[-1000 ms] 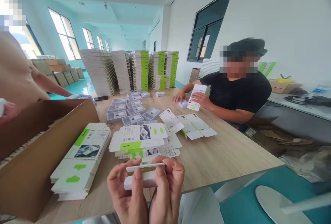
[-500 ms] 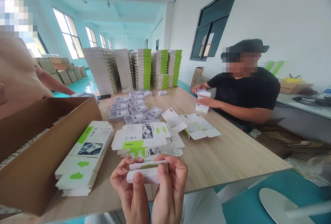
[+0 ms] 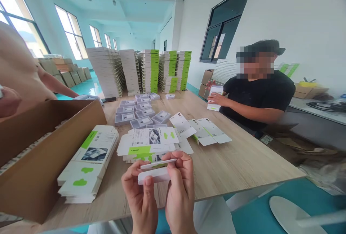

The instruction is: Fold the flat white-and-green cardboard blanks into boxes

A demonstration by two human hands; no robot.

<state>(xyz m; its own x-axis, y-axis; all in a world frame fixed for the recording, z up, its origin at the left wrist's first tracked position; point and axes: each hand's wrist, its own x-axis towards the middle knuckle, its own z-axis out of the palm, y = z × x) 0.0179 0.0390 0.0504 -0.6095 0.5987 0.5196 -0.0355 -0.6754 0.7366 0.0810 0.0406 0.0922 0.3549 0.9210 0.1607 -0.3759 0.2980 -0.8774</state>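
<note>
Between my two hands is a small white carton (image 3: pixel 154 175), held above the table's near edge with a flap standing up at its far side. My left hand (image 3: pixel 142 194) grips its left end, thumb on the near face. At the right end, my right hand (image 3: pixel 180 187) pinches the carton and its flap, fingers curled behind. Just beyond lies a pile of flat printed cartons (image 3: pixel 139 150) with green patches. Left of my hands is a banded stack of flat cartons (image 3: pixel 93 154).
A big brown box (image 3: pixel 29 176) stands at the left. Clear plastic cases (image 3: pixel 142 122) lie mid-table, before tall stacks of white-and-green boxes (image 3: pixel 151 71). More flat cartons (image 3: pixel 207 131) rest right of centre. A co-worker (image 3: pixel 256 97) holds a white box at the right; another person (image 3: pixel 21 64) is at the left.
My hands and the carton have risen slightly, and the carton now tilts up at its right. The co-worker's left-side hand has come away from the top of their box.
</note>
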